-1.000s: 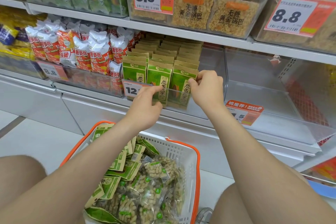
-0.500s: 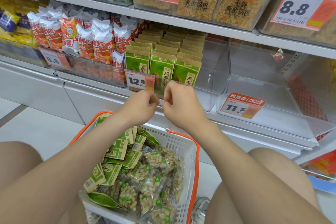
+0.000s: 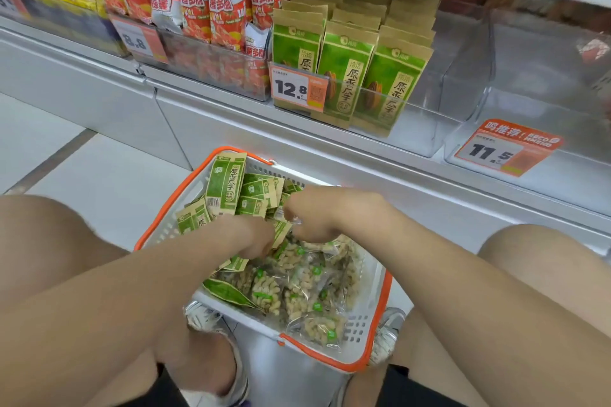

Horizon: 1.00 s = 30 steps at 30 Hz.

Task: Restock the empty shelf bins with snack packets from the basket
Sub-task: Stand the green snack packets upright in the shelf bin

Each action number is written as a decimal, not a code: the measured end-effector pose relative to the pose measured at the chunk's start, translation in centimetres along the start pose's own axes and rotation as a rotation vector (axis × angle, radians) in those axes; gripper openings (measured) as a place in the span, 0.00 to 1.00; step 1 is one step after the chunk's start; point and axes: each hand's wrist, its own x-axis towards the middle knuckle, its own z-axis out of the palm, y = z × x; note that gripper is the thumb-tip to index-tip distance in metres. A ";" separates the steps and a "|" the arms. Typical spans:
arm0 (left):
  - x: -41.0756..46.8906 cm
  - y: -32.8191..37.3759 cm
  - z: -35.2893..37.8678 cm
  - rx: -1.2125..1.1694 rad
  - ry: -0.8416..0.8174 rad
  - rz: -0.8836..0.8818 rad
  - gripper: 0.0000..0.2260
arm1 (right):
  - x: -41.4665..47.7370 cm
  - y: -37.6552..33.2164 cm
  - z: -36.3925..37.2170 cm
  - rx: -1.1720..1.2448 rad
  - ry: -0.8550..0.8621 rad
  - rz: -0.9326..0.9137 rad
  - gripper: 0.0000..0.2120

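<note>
A white basket with an orange rim stands on the floor between my knees. It holds green seed packets at the back and clear packets of pale snacks at the front. Both hands are down inside it. My left hand has its fingers curled down among the green packets; what they hold is hidden. My right hand pinches the edge of a clear packet. On the shelf, one clear bin holds rows of the same green packets. The bin to its right is empty.
Price tags read 12.8 and 11.5. Red and white chip bags fill the bin on the left. A white cabinet front runs below the shelf. My knees and shoes flank the basket.
Both hands have come down from the green packets in the shelf bin into the basket. The camera has tilted down and moved closer.
</note>
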 end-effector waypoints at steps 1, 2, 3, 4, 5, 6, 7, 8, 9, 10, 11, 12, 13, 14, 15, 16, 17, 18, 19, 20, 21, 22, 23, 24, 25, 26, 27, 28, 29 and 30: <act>0.2 0.4 0.8 0.020 -0.040 0.016 0.17 | 0.2 -0.1 -0.1 0.000 0.011 -0.001 0.16; 0.4 0.8 1.6 0.045 -0.077 0.038 0.15 | 0.3 -0.2 -0.2 -0.009 0.015 0.001 0.16; 0.5 1.2 2.3 0.076 -0.108 0.062 0.14 | 0.4 -0.3 -0.2 -0.023 0.013 0.003 0.16; 0.6 1.6 2.9 0.118 -0.132 0.087 0.14 | 0.5 -0.3 -0.2 -0.038 0.005 -0.001 0.15; 0.5 2.3 3.3 0.171 -0.155 0.110 0.15 | 0.5 -0.4 -0.1 -0.049 -0.008 -0.005 0.15; 0.4 2.9 3.7 0.218 -0.175 0.124 0.16 | 0.6 -0.4 0.0 -0.058 -0.021 -0.008 0.16; 0.3 3.5 4.2 0.263 -0.181 0.134 0.15 | 0.7 -0.5 0.1 -0.064 -0.029 -0.010 0.16; 0.6 4.2 4.8 0.309 -0.164 0.146 0.13 | 0.7 -0.7 0.1 -0.067 -0.032 -0.011 0.16; 0.8 4.6 5.4 0.347 -0.141 0.163 0.12 | 0.8 -0.8 0.2 -0.067 -0.032 -0.011 0.16; 1.1 4.9 6.0 0.381 -0.115 0.185 0.12 | 0.9 -0.9 0.2 -0.064 -0.033 -0.014 0.16; 1.3 5.1 6.4 0.428 -0.090 0.202 0.09 | 0.9 -1.0 0.3 -0.062 -0.036 -0.020 0.16; 1.5 5.4 6.7 0.467 -0.062 0.225 0.04 | 0.9 -0.9 0.4 -0.061 -0.038 -0.025 0.15; 1.5 5.5 6.8 0.479 -0.025 0.246 0.02 | 0.9 -0.9 0.4 -0.058 -0.043 -0.029 0.15; 1.6 5.5 6.7 0.477 -0.012 0.253 0.03 | 0.9 -0.7 0.4 -0.052 -0.045 -0.029 0.15; 1.3 5.5 6.2 0.447 -0.011 0.252 0.02 | 0.8 -0.6 0.3 -0.046 -0.043 -0.027 0.15; 1.0 5.5 5.6 0.385 0.000 0.238 0.03 | 0.8 -0.4 0.2 -0.041 -0.041 -0.023 0.16; 1.0 5.2 4.7 0.301 0.016 0.219 0.03 | 0.6 -0.3 0.0 -0.038 -0.039 -0.016 0.16; 0.9 4.7 3.7 0.199 0.039 0.205 0.04 | 0.5 -0.1 -0.1 -0.033 -0.035 -0.006 0.16; 0.8 4.2 2.6 0.094 0.060 0.197 0.06 | 0.4 0.1 -0.5 -0.024 -0.030 0.009 0.15; 0.7 3.6 1.5 -0.018 0.084 0.196 0.08 | 0.1 0.3 -0.8 -0.016 -0.025 0.025 0.15; 0.6 3.0 0.5 -0.125 0.118 0.198 0.09 | -0.2 0.5 -1.2 -0.005 -0.019 0.043 0.14; 0.4 2.5 -0.5 -0.224 0.166 0.206 0.09 | -0.5 0.7 -1.5 0.012 -0.005 0.057 0.14; 0.2 2.2 -1.6 -0.311 0.232 0.214 0.10 | -0.9 0.9 -1.9 0.029 0.016 0.077 0.14; -0.2 1.9 -2.5 -0.397 0.309 0.215 0.10 | -1.4 1.1 -2.3 0.045 0.059 0.097 0.13; -0.5 1.7 -3.4 -0.490 0.389 0.210 0.10 | -2.0 1.3 -2.8 0.061 0.123 0.128 0.12; -0.8 1.6 -4.1 -0.596 0.461 0.207 0.10 | -2.6 1.6 -3.2 0.080 0.201 0.169 0.12; -1.3 1.5 -4.8 -0.723 0.524 0.207 0.10 | -3.2 1.9 -3.5 0.104 0.287 0.214 0.12; -1.7 1.4 -5.4 -0.868 0.571 0.204 0.11 | -3.7 2.3 -3.8 0.137 0.370 0.255 0.12; -2.2 1.4 -6.1 -1.005 0.610 0.193 0.10 | -4.1 2.8 -4.0 0.181 0.449 0.290 0.11; -2.8 1.5 -6.9 -1.127 0.638 0.178 0.09 | -4.5 3.1 -4.2 0.230 0.524 0.316 0.09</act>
